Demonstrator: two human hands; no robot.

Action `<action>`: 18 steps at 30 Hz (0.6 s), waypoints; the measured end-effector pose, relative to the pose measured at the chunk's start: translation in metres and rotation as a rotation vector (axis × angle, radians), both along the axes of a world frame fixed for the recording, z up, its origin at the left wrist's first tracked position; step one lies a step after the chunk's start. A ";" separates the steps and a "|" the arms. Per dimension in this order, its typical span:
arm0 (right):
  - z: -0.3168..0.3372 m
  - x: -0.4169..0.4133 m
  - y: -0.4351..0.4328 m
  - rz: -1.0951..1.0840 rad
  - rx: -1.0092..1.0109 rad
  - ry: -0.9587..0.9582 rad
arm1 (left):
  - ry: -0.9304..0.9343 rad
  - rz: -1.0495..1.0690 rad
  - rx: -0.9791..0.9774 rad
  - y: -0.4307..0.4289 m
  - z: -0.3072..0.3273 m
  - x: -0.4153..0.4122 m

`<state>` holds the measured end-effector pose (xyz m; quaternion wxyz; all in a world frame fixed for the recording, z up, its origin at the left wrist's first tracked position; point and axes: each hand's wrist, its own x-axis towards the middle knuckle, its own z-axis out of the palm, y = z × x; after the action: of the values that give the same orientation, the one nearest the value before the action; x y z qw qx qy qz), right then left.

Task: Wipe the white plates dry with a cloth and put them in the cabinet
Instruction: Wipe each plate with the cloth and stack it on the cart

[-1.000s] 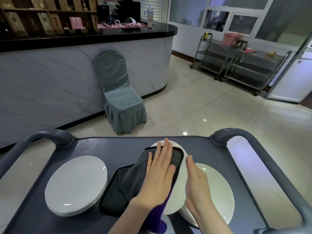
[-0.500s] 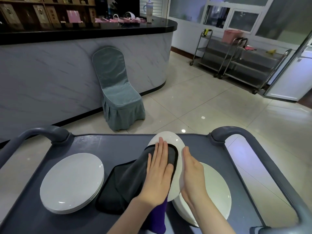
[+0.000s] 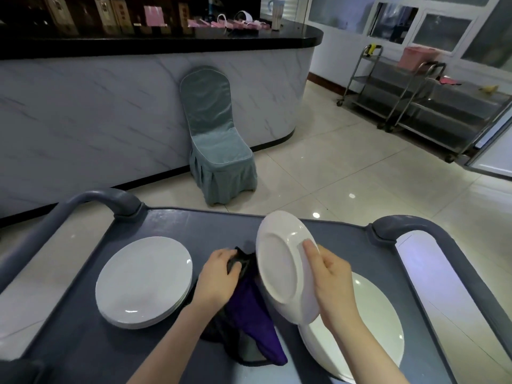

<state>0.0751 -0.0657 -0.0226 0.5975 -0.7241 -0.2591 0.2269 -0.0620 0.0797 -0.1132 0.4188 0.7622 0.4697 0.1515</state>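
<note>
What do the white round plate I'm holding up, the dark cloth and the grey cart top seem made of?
White round plate: likely glazed ceramic, glossy, foot ring underneath. Dark cloth: soft matte fabric, perhaps microfibre; it bunches in folds. Grey cart top: probably moulded plastic, dull sheen, rounded handles.

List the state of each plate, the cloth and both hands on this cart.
Held round white plate: tilted up, underside toward camera.
Right hand: holds that plate by its rim.
Black and purple cloth: bunched on the grey cart.
Left hand: grips the cloth.
Left stack of white plates: lying flat.
Right stack of white plates: lying flat.
</note>
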 end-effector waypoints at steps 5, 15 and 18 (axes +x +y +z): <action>-0.003 -0.034 0.021 0.288 0.004 -0.392 | -0.661 0.234 -0.658 -0.008 0.063 -0.023; -0.020 -0.082 0.049 0.872 -0.250 -0.922 | -0.756 0.462 -0.667 0.006 0.065 -0.087; -0.028 -0.075 0.067 0.741 -0.331 -0.864 | -0.762 0.508 -0.621 0.022 0.052 -0.111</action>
<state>0.0005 0.0011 -0.0506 0.1979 -0.6956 -0.6758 0.1424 -0.1730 0.1013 -0.0611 0.7144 0.3568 0.4769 0.3672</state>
